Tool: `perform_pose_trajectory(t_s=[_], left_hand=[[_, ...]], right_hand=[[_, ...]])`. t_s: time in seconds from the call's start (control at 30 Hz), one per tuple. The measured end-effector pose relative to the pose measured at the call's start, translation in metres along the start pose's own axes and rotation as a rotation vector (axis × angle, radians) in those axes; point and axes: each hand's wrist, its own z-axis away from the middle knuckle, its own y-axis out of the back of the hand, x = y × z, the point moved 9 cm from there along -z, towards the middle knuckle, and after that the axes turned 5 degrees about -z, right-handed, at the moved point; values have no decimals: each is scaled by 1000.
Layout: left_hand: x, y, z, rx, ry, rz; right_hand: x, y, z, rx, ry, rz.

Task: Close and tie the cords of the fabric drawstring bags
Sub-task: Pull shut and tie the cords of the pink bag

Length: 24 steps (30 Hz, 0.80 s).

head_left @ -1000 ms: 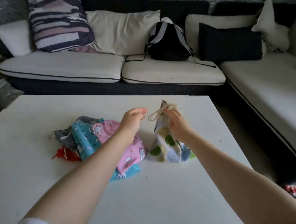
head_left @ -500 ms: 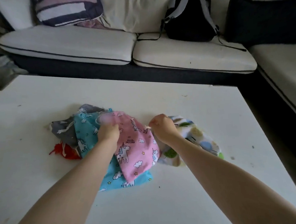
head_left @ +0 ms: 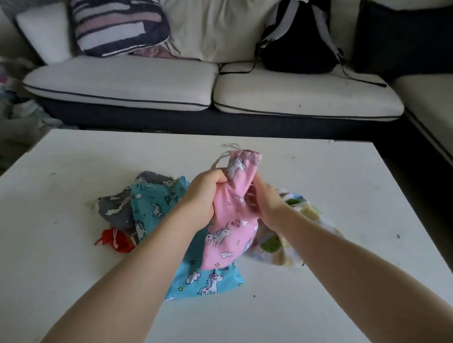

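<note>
Left hand (head_left: pixel 204 196) was fisted round the left side of the pink unicorn bag (head_left: pixel 229 219), fingers curled tight into the fabric just below its neck. Right hand (head_left: pixel 264 204) gripped the bag's other side, fingers wrapped into the cloth; exact finger placement blurred. Bag was held upright between the two hands, lifted above the table (head_left: pixel 320 285), its lower end hanging down over the other bags. Its mouth pointed up and away, partly gathered. A pale cord (head_left: pixel 225 155) looped out of the top hem on the left, loose, reaching down toward the left fist; whether the fist also pinched it could not be told.

Under and left of the pink bag lay a blue unicorn bag (head_left: pixel 200 279), flat on the table. Further left, a grey bag (head_left: pixel 116 212) partly tucked beneath the blue one, and a red bag (head_left: pixel 113 239) at the pile's near-left edge. To the right, behind the right wrist, a pale bag with green spots (head_left: pixel 277 245) lay on its side.

Beyond the table stood a cream sofa (head_left: pixel 135 84) bearing a striped cushion (head_left: pixel 120 21) and a black backpack (head_left: pixel 299 39).
</note>
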Motion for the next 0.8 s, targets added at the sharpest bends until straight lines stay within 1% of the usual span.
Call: perform_pose_trajectory(t_s=[0.03,0.07,0.13,0.2,0.27,0.33,0.37,0.4,0.47,0.5,0.57,0.63,0.7,0.77,0.8], left_hand=[[5,-4,8,-21,-32,-30],[8,-8,19,-43,-69,-66],[20,-15,45,-93,-161,-106],[30,-14,62,-90,-235,-90],[35,-10,84,-68,-256,-103],[41,-8,102,-66,-261,-120],[45,-8,114,-76,-273,-131],[48,-12,124,-124,-295,-147],[56,-19,140,-232,-398,-212],[60,-20,147,-237,-443,-238],[68,-19,159,-253,-511,-211],[68,-18,163,-322,-507,-127],[68,-15,164,-367,-486,-11],[70,-7,162,-335,-514,54],[70,-1,159,-295,-529,36]], right_hand=[[-2,0,3,-34,-17,-114],[-7,-3,10,-97,2,-205],[-24,-3,32,-168,76,-391],[-33,4,51,-126,95,-497],[-33,19,75,10,115,-482],[-41,31,92,127,174,-471],[-46,34,101,145,211,-473],[-53,35,112,147,250,-472],[-64,34,134,142,311,-469],[-64,36,140,156,317,-474],[-63,48,153,260,289,-450],[-59,58,166,328,219,-412],[-61,57,175,261,186,-398],[-71,51,184,175,235,-321],[-76,49,189,173,271,-246]])
